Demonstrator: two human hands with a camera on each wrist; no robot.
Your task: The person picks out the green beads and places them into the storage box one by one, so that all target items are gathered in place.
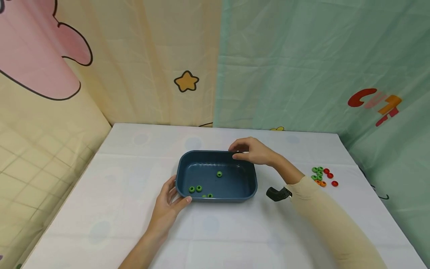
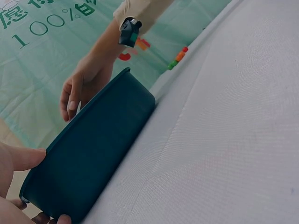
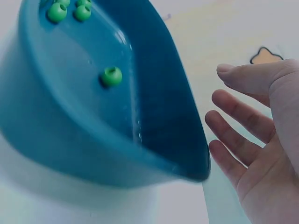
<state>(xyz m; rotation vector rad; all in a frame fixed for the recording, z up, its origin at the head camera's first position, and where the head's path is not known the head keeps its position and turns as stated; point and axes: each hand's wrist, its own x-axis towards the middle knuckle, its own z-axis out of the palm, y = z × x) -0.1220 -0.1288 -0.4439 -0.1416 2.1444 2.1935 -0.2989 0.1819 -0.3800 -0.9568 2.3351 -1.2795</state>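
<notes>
A dark blue rectangular basin (image 1: 235, 185) sits on the white-covered table, with several green beads (image 1: 219, 174) inside. My left hand (image 1: 167, 209) holds its near left corner, thumb at the rim and fingers around the outer wall, as the left wrist view also shows. Over the far right part of the rim is my right hand (image 1: 256, 151), its fingers loosely bent and apart. In the right wrist view nothing lies between that thumb and those fingers (image 3: 233, 135); whether a fingertip touches the rim, I cannot tell.
Right of the basin, loose green beads (image 1: 314, 169), orange beads (image 1: 323, 184) and red beads (image 1: 335, 183) lie on the white tablecloth (image 1: 100, 209). A black strap device (image 1: 279, 194) hangs at the right wrist. Printed curtains (image 1: 285, 74) stand behind the table.
</notes>
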